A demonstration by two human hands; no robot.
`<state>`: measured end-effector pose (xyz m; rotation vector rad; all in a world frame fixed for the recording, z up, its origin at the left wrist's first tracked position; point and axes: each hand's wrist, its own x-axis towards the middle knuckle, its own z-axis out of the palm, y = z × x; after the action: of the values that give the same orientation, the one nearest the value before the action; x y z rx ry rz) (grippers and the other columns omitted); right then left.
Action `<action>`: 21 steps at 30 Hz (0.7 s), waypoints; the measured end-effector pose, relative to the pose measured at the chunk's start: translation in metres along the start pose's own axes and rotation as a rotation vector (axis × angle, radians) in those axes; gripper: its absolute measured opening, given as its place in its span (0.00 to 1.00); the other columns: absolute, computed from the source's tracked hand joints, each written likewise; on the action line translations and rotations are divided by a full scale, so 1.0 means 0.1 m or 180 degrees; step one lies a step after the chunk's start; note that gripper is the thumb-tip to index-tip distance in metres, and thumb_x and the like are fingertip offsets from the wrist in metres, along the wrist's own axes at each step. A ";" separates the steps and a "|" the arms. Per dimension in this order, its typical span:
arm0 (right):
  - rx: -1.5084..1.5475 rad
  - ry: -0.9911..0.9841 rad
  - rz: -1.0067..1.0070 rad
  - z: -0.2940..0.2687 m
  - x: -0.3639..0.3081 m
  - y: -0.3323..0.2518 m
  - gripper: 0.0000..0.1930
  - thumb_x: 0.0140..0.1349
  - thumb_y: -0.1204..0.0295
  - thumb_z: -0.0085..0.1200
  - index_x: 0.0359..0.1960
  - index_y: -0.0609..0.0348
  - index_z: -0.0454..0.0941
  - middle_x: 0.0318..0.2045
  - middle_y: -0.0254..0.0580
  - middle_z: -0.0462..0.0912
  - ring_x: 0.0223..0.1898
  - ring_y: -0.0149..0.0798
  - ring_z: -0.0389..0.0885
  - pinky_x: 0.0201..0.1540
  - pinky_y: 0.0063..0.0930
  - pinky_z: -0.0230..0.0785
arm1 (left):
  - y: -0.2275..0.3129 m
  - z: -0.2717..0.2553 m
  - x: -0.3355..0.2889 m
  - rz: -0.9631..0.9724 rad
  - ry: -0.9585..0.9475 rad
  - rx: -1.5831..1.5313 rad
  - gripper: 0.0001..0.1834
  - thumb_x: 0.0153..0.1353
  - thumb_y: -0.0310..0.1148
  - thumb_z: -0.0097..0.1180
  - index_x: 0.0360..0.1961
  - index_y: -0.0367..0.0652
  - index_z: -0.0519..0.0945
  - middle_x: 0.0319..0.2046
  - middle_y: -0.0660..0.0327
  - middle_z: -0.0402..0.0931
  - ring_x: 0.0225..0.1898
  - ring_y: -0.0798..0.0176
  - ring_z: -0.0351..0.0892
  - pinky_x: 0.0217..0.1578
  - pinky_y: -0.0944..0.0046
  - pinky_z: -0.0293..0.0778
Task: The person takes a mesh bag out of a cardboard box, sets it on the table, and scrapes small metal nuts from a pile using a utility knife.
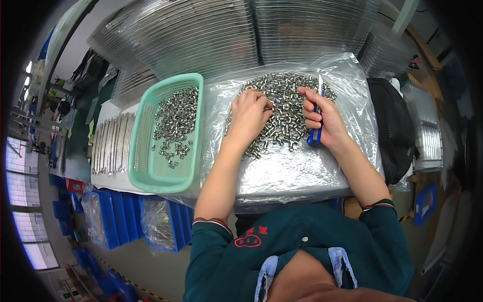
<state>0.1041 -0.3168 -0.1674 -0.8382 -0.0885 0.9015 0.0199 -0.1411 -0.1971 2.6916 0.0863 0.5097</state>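
Observation:
A pile of small shiny metal fittings [282,123] lies on clear plastic sheeting [302,173] in the middle of the table. At the pile's left side is my left hand [250,111], its fingers curled and drawn together at the fittings; whatever is between the fingertips is hidden. My right hand [324,116] is closed around a blue utility knife [315,133] at the pile's right side. The knife's blade points away from me. To the left stands a light green plastic basket [199,146], with more of the same fittings inside.
Stacked clear plastic trays [201,43] rise along the far edge. Thin metal rods [113,146] lie in a row left of the basket. A black bag [392,131] sits at the right edge. Blue bins [118,219] stand below the table at the left.

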 end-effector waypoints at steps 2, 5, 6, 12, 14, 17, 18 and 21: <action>-0.0059 -0.0015 0.0023 0.01 -0.01 0.01 0.14 0.61 0.69 0.45 0.47 0.62 0.66 0.19 0.24 0.63 0.13 0.15 0.55 0.11 0.07 0.47 | 0.03 -0.01 0.05 0.0059 0.0163 0.0024 0.07 0.47 0.31 0.58 0.30 0.44 0.77 0.38 0.61 0.72 0.50 0.57 0.65 0.50 0.57 0.58; -0.0443 -0.0095 0.0216 0.03 -0.01 0.04 0.15 0.61 0.70 0.45 0.48 0.64 0.65 0.19 0.25 0.65 0.14 0.15 0.56 0.11 0.07 0.48 | 0.06 -0.02 0.07 0.0056 0.0746 -0.0328 0.06 0.49 0.31 0.57 0.30 0.44 0.77 0.38 0.60 0.74 0.47 0.57 0.68 0.48 0.59 0.60; -0.0442 -0.0083 0.0210 0.03 -0.01 0.04 0.15 0.61 0.70 0.45 0.48 0.64 0.65 0.19 0.25 0.65 0.14 0.15 0.56 0.11 0.07 0.48 | 0.04 -0.02 0.07 0.0064 0.0740 -0.0337 0.06 0.49 0.31 0.57 0.30 0.44 0.77 0.38 0.60 0.74 0.47 0.57 0.68 0.48 0.59 0.60; -0.0492 0.0022 0.0127 0.05 -0.01 0.03 0.15 0.61 0.71 0.45 0.48 0.64 0.65 0.19 0.25 0.65 0.13 0.15 0.56 0.11 0.07 0.48 | 0.00 -0.10 0.03 -0.0180 0.0452 -0.0157 0.06 0.47 0.30 0.58 0.28 0.45 0.77 0.37 0.61 0.71 0.47 0.56 0.66 0.49 0.55 0.57; -0.0487 0.0003 0.0136 0.04 -0.01 0.03 0.15 0.61 0.71 0.45 0.48 0.64 0.65 0.19 0.25 0.65 0.13 0.15 0.56 0.11 0.07 0.48 | -0.02 -0.13 0.02 -0.0182 0.0372 -0.0056 0.06 0.46 0.30 0.59 0.28 0.45 0.77 0.38 0.61 0.71 0.48 0.56 0.65 0.50 0.55 0.56; -0.0498 -0.0022 0.0161 0.05 -0.01 0.03 0.15 0.61 0.71 0.45 0.47 0.64 0.65 0.19 0.25 0.64 0.13 0.15 0.56 0.11 0.07 0.48 | -0.02 -0.12 0.00 -0.0196 0.0247 0.0070 0.07 0.46 0.31 0.59 0.28 0.45 0.77 0.39 0.61 0.71 0.49 0.55 0.64 0.51 0.54 0.55; -0.0514 -0.0023 0.0169 0.05 -0.01 0.03 0.15 0.61 0.71 0.45 0.48 0.64 0.65 0.19 0.25 0.64 0.13 0.15 0.56 0.11 0.07 0.48 | -0.02 -0.10 0.00 -0.0200 0.0201 0.0092 0.07 0.46 0.31 0.60 0.28 0.45 0.77 0.40 0.61 0.71 0.50 0.55 0.64 0.52 0.54 0.55; -0.0563 -0.0023 0.0185 0.05 -0.01 0.04 0.15 0.61 0.70 0.45 0.47 0.64 0.65 0.19 0.25 0.65 0.13 0.14 0.56 0.11 0.07 0.48 | 0.00 -0.03 0.00 -0.0271 -0.0059 0.0039 0.08 0.47 0.33 0.59 0.30 0.45 0.77 0.41 0.61 0.72 0.50 0.56 0.65 0.51 0.56 0.56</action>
<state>0.0984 -0.3132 -0.1660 -1.0062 -0.1526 0.9611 0.0191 -0.1402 -0.1943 2.6907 0.1987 0.4594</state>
